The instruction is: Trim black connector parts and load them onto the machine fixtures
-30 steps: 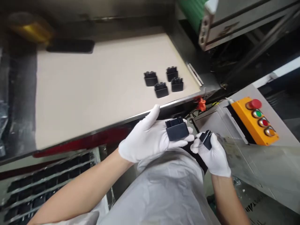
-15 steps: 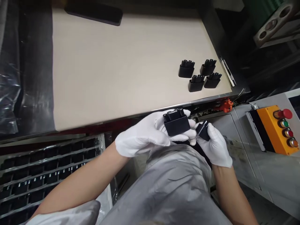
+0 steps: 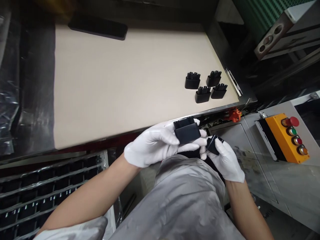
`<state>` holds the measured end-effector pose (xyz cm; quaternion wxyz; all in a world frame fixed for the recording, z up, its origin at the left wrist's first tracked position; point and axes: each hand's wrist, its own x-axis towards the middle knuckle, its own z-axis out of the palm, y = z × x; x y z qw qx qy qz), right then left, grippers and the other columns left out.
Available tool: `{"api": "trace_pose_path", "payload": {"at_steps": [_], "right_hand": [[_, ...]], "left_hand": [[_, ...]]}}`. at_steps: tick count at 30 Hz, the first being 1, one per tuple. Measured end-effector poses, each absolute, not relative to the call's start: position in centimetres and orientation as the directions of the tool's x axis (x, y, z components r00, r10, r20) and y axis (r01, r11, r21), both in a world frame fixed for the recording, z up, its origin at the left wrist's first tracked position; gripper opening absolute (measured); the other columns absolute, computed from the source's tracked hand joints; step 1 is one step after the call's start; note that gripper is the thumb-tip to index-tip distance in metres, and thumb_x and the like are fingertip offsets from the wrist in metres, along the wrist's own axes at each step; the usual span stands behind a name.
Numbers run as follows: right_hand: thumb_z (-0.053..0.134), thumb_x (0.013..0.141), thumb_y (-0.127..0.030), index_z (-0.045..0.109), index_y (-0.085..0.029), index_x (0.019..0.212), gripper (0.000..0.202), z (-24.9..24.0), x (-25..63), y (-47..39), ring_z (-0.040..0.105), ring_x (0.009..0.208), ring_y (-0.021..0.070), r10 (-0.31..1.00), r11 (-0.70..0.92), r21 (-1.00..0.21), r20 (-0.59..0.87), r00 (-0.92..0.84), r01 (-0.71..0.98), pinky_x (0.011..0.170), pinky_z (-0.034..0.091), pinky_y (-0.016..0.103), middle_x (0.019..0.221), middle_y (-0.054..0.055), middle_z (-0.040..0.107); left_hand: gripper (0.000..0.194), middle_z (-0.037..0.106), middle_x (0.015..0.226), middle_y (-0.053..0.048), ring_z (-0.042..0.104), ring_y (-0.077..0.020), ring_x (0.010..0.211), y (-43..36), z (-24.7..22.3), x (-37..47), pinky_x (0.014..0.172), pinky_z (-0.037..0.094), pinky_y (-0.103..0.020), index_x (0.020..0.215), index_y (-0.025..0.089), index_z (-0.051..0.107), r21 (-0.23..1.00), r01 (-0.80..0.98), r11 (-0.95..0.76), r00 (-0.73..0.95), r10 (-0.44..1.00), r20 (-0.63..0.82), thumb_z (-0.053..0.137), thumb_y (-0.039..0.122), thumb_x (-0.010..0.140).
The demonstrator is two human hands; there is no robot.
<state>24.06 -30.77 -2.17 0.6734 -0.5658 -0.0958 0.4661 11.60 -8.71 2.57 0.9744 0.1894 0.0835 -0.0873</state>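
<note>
Left fingers (image 3: 190, 147) grip one black block (image 3: 187, 133); right fingers (image 3: 221, 146) pinch one black piece (image 3: 211, 146); four blocks (image 3: 202, 97) stand on matting (image 3: 120, 83).

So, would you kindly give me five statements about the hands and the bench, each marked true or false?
1. The left hand and right hand are both gloved in white. True.
2. The left hand has nothing in it. False: it holds a black block.
3. Four black pieces stand on the beige surface. True.
4. The right hand holds an orange item. False: it holds a dark piece.
5. A yellow-orange button box is at the picture's right. True.
</note>
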Motion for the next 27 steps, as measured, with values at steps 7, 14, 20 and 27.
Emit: {"api": "trace_pose_path", "payload": {"at_steps": [7,14,20,27], "right_hand": [[0.059,0.101,-0.051,0.071,-0.016,0.102,0.037,-3.6,23.7,-31.0,0.068,0.066,0.0169,0.738,-0.051,-0.801,-0.432,0.518,-0.596,0.067,0.055,0.031,0.08,0.006,0.072],[0.06,0.1,-0.052,0.065,-0.018,0.095,0.035,-3.8,22.8,-31.0,0.067,0.07,0.0159,0.782,-0.113,-0.846,-0.4,0.479,-0.521,0.074,0.056,0.032,0.086,0.005,0.073],[0.078,0.086,-0.05,0.068,-0.021,0.096,0.032,1.1,24.3,-25.3,0.066,0.083,0.0181,0.853,-0.244,-0.969,-0.194,0.484,0.042,0.079,0.053,0.032,0.09,0.002,0.073],[0.077,0.086,-0.036,0.073,-0.017,0.096,0.021,2.3,25.9,-9.3,0.067,0.088,0.0175,0.964,0.075,-0.92,0.166,0.208,0.385,0.081,0.053,0.031,0.097,0.002,0.073]], "left_hand": [[0.042,0.069,0.132,-0.02,0.075,-0.0264,0.11,-9.5,2.3,11.4,0.095,0.063,-0.025,0.134,0.009,0.059,0.394,0.176,0.902,0.969,-0.088,-0.232,0.061,0.003,0.093],[0.033,0.073,0.121,-0.019,0.076,-0.0221,0.093,-9.8,2.3,10.5,0.083,0.065,-0.026,0.122,0.01,0.067,0.594,0.119,0.796,0.959,0.062,-0.275,0.076,0.025,0.093],[0.038,0.074,0.114,-0.014,0.072,-0.0274,0.097,-6.1,3.8,8.7,0.09,0.061,-0.037,0.108,0.016,0.069,0.982,0.157,0.109,0.85,0.491,-0.19,0.081,0.044,0.087],[0.063,0.072,0.124,-0.012,0.066,-0.034,0.116,3.6,2.7,6.4,0.108,0.052,-0.047,0.12,0.017,0.073,0.897,0.339,-0.282,0.67,0.742,-0.02,0.086,0.057,0.074]]}}
